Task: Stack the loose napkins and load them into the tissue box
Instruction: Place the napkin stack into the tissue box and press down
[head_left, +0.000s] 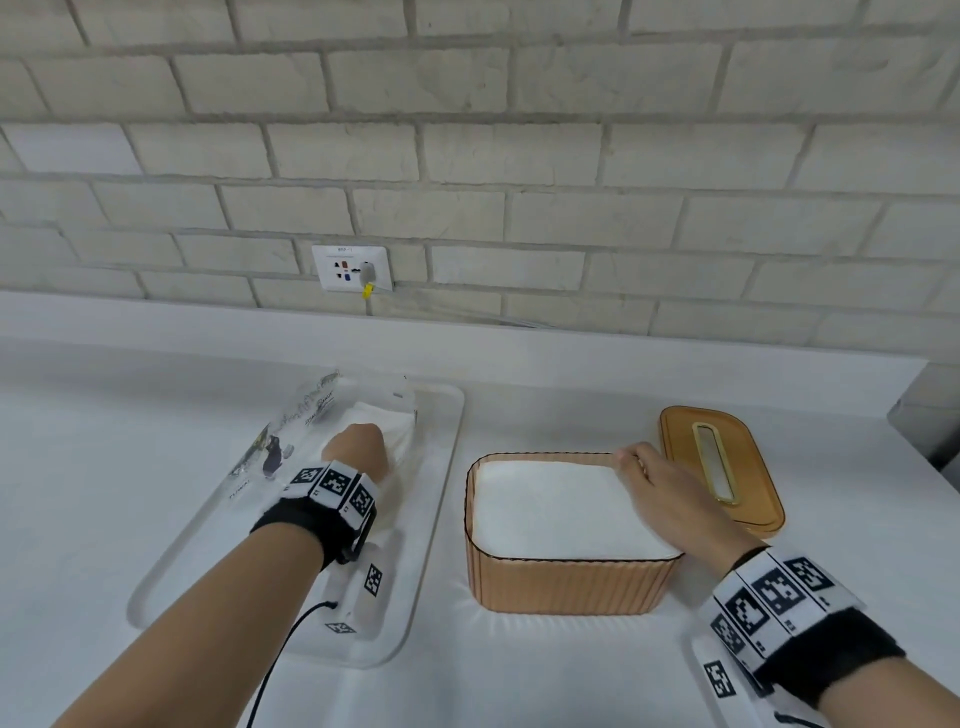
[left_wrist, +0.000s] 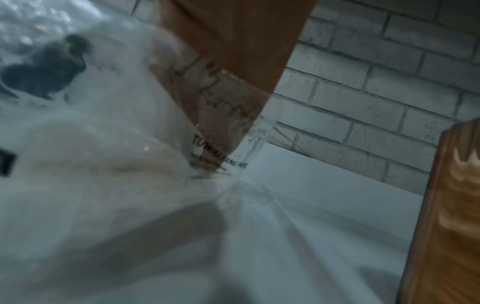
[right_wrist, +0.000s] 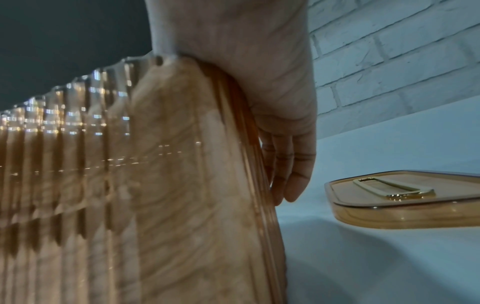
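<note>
An amber ribbed tissue box (head_left: 566, 587) stands open on the counter with a white napkin stack (head_left: 550, 504) filling it. My right hand (head_left: 660, 483) rests over its right rim; in the right wrist view the straight fingers (right_wrist: 293, 164) lie down the outside of the box wall (right_wrist: 182, 185). The amber lid (head_left: 753, 467) lies flat to the right of the box. My left hand (head_left: 358, 447) reaches into a clear printed napkin packet (head_left: 291, 441) on the white tray (head_left: 415, 571), over folded napkins (head_left: 384, 421). Through the plastic (left_wrist: 103, 102), creases run out from its fingertips.
A brick wall with a socket plate (head_left: 350, 267) rises behind a raised white ledge. The tissue box wall (left_wrist: 454, 205) stands just right of the tray. A grey object (head_left: 924, 415) sits at the counter's far right edge. The lid (right_wrist: 389, 211) lies close beside my right fingers.
</note>
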